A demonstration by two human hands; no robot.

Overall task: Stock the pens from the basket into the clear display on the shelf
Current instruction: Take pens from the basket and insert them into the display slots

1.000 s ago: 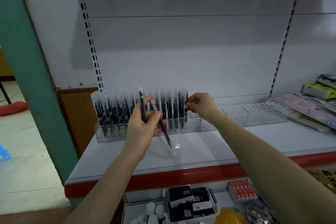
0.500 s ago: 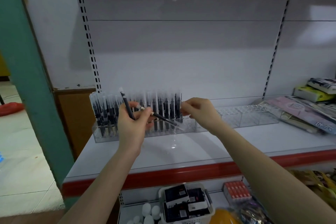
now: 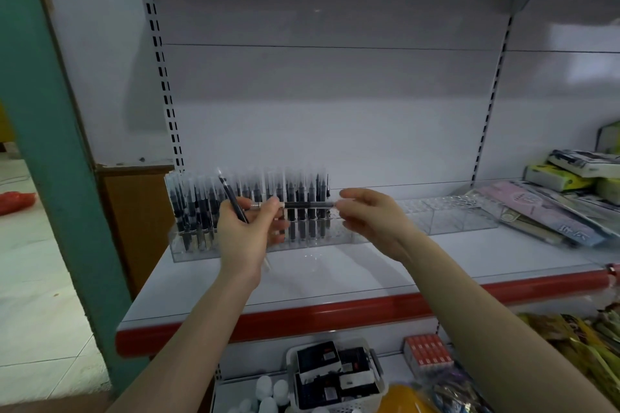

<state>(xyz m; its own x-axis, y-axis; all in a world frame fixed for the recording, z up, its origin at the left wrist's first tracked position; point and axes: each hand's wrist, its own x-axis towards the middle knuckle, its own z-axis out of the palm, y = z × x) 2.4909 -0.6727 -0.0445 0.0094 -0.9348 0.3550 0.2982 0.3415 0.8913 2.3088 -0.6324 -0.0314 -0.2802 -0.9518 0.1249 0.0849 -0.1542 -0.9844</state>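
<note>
A clear display (image 3: 188, 250) stands on the white shelf (image 3: 335, 265), filled with several upright black pens (image 3: 302, 208). My left hand (image 3: 248, 235) is in front of it and grips a few pens: one slanted black pen (image 3: 229, 194) sticks up from the fist, and a clear pen end (image 3: 267, 263) pokes out below. A third black pen (image 3: 308, 204) lies level, pinched between my left thumb and finger. My right hand (image 3: 372, 218) pinches this pen's right end with thumb and fingertips.
A second, empty clear display (image 3: 449, 216) sits to the right. Flat stationery packs (image 3: 543, 211) and boxes lie at the far right. A white basket (image 3: 375, 389) of small boxes stands on the lower shelf. A green post (image 3: 50, 144) rises on the left.
The pen that hung down to the right from my left hand has swung up level. My right hand left the display's pens and took hold of that pen's free end.
</note>
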